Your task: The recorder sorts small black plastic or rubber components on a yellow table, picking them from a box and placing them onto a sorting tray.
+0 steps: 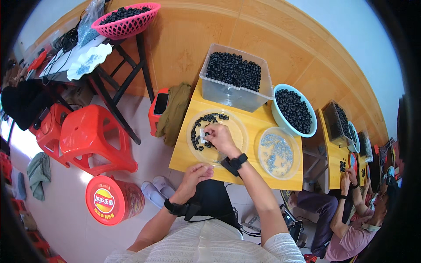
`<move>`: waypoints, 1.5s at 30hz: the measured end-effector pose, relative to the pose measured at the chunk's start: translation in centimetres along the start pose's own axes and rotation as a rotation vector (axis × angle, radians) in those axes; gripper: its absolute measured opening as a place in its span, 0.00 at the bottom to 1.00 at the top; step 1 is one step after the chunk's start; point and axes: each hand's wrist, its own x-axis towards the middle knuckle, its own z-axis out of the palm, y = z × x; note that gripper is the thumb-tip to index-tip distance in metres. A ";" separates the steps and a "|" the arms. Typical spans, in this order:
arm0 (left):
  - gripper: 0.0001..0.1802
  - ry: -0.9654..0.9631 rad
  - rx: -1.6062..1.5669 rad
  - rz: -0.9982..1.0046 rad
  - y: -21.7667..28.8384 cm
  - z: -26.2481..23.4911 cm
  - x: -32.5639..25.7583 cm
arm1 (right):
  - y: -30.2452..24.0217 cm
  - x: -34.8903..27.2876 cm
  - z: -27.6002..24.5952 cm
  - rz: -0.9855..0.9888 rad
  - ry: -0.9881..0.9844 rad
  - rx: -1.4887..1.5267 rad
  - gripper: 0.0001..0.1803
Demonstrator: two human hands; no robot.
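My right hand (221, 137) reaches over a shallow round clear tray (240, 151) on the yellow wooden table. Its fingers pinch together at a small black ring-shaped part, next to a small whitish piece (202, 134). More black parts (194, 127) lie in a curved row along the tray's left and far side, with several loose ones nearer the middle. Close to the table's front edge, my left hand (198, 176) hovers by the tray with fingers curled together; whatever may be in them is hidden. Dark bands with small devices circle both wrists.
Behind the tray stands a clear bin (228, 94) of black parts. To the right are a light-blue bowl (278, 115) of them and a round tray (262, 165) with thin silvery-blue pieces. Red stools (90, 131) and a red bucket (133, 199) stand left; a co-worker (351, 236) sits right.
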 end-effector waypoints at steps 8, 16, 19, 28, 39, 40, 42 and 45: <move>0.14 -0.038 -0.068 0.106 2.6 1.0 0.2 | -2.9 -7.9 -3.7 0.358 -0.032 1.214 0.11; 0.13 -0.181 -0.136 -0.049 2.5 2.2 0.1 | -3.7 -12.7 -1.9 0.219 0.146 1.195 0.12; 0.13 -0.271 -0.175 -0.135 1.7 0.7 0.4 | -3.1 -13.8 -0.7 0.236 0.159 1.126 0.12; 0.13 -0.358 -0.178 -0.195 2.5 0.3 0.0 | -3.7 -13.8 -1.6 0.085 0.139 0.740 0.12; 0.12 -0.221 -0.133 -0.106 2.4 2.0 -0.3 | -7.0 -13.5 -1.0 0.051 0.514 0.277 0.15; 0.12 -0.224 -0.134 -0.104 2.3 2.0 -0.3 | -7.0 -13.5 -0.9 0.029 0.557 0.204 0.15; 0.11 -0.194 -0.152 -0.098 2.1 1.9 -0.2 | -6.9 -13.2 -1.1 0.014 0.587 0.226 0.15; 0.11 -0.133 -0.102 -0.095 2.3 1.7 -0.2 | -4.4 -12.0 -2.4 0.084 0.567 0.209 0.14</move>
